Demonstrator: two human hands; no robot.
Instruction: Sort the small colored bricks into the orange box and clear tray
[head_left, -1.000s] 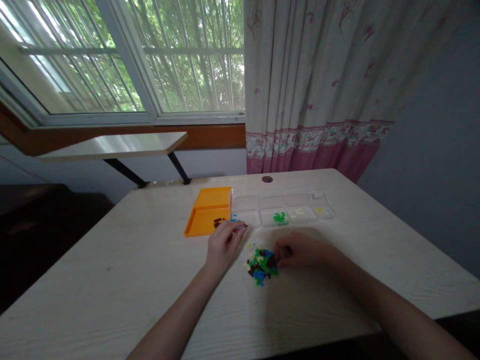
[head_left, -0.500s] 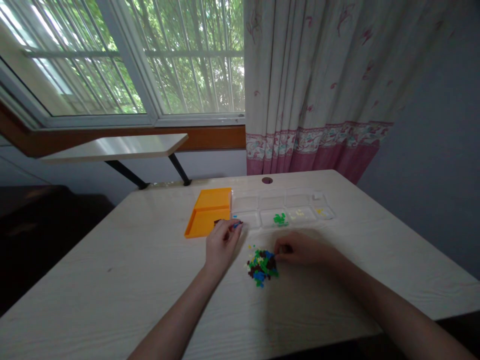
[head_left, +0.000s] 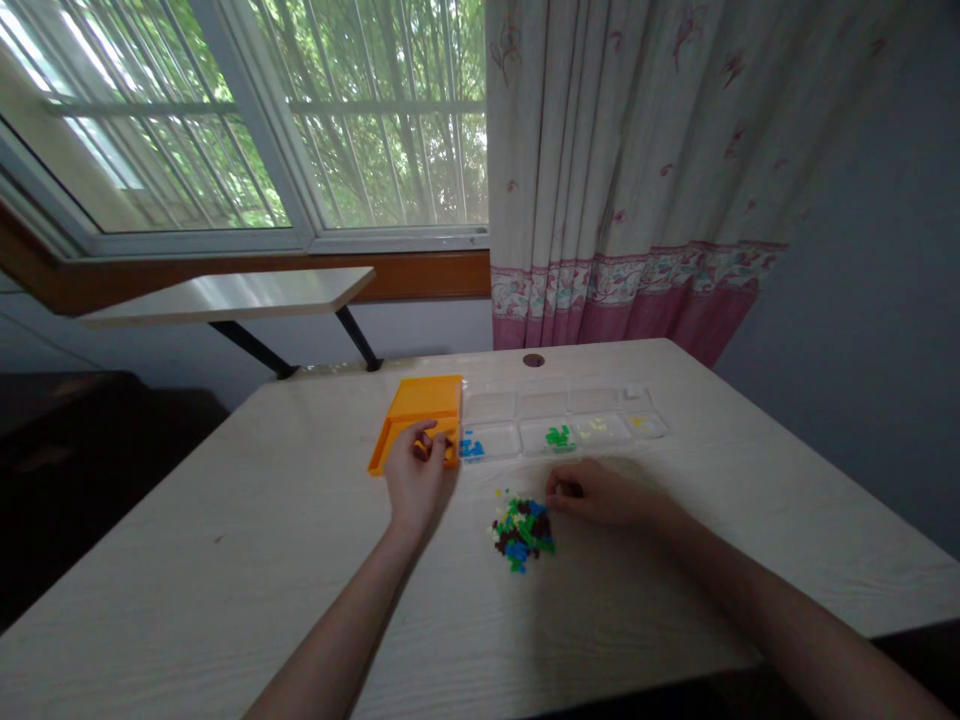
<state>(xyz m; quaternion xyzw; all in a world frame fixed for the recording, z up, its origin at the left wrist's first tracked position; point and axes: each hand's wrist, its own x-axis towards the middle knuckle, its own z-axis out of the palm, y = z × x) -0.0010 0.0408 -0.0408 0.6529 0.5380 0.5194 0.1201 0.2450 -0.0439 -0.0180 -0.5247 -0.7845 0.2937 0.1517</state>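
A small heap of mixed coloured bricks [head_left: 523, 531] lies on the pale wooden table [head_left: 225, 560] in front of me. My left hand [head_left: 415, 477] reaches over the near part of the orange tray [head_left: 420, 401], fingers curled in a pinch; what they hold is too small to make out. My right hand [head_left: 592, 493] rests closed just right of the heap, fingertips pinched at its upper edge. Behind the heap stands a clear compartment tray [head_left: 570, 420] with blue, green and yellow bricks sorted in separate cells.
A window and a patterned curtain [head_left: 622, 170] stand behind the table. A narrow shelf [head_left: 225, 293] on black brackets juts out under the window. A round cable hole [head_left: 534, 359] sits at the table's far edge. A dark surface lies left of the table.
My left hand has moved left from the blue cell of the clear tray to the orange tray. My right hand has drawn slightly back from the heap.
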